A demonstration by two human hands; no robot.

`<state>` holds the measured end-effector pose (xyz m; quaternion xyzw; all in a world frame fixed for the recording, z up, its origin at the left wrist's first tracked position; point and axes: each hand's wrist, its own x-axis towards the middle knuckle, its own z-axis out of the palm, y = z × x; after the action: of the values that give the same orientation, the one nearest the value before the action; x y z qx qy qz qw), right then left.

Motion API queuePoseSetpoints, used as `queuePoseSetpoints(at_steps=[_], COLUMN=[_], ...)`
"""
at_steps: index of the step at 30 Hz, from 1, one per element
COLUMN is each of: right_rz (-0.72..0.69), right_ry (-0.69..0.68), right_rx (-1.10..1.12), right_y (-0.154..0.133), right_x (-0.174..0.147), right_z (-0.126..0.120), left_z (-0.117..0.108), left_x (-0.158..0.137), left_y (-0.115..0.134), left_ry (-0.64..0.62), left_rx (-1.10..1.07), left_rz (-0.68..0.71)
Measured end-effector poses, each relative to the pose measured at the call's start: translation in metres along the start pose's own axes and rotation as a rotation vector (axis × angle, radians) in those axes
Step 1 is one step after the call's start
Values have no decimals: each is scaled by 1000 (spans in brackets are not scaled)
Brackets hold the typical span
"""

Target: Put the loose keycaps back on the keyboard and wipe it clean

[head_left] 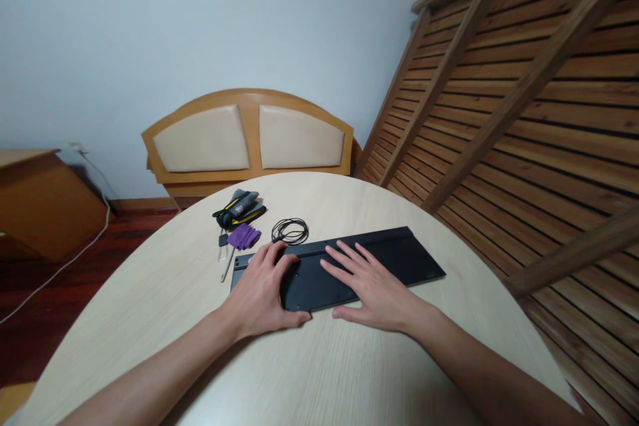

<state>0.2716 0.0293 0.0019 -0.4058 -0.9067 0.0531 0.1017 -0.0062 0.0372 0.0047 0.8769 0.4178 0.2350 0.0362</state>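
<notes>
A black keyboard [394,256] lies face down on the round table, its plain underside up. My left hand [259,293] spans its left part, the thumb at the near edge and the bent fingers over the far side. My right hand [372,286] rests on the middle of the underside with fingers spread, the thumb on the tabletop by the near edge. A thin black cable [290,231] lies coiled just beyond the keyboard's far edge.
Left of the cable lie a purple cloth [244,237], a grey, black and yellow bundle [241,208] and a slim light-coloured tool [227,265]. The pale round table [319,373] has a headboard [254,136] behind it and a slatted wooden frame [499,120] at the right.
</notes>
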Motion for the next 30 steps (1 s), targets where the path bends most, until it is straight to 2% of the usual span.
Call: queuePoseSetpoints(at_steps=[9, 14, 16, 19, 21, 23, 30], right_rz=[-9, -4, -7, -14, -13, -12, 29], right_ry=[-41, -53, -63, -83, -90, -93, -35], right_rx=[11, -2, -1, 4, 13, 28, 78], right_y=[-2, -2, -2, 1, 5, 10, 16], right_x=[3, 3, 3, 2, 0, -2, -10], right_z=[1, -2, -2, -4, -5, -7, -14], left_z=[3, -12, -19, -26, -27, -26, -24], left_x=[-1, 0, 0, -1, -3, -4, -1], left_y=[-1, -10, -18, -32, -38, -41, -35], left_ry=[-20, -50, -2, 40, -20, -92, -167], left_rx=[-14, -16, 12, 105, 127, 121, 2], left_rz=[-5, 6, -51, -220, -312, -348, -326])
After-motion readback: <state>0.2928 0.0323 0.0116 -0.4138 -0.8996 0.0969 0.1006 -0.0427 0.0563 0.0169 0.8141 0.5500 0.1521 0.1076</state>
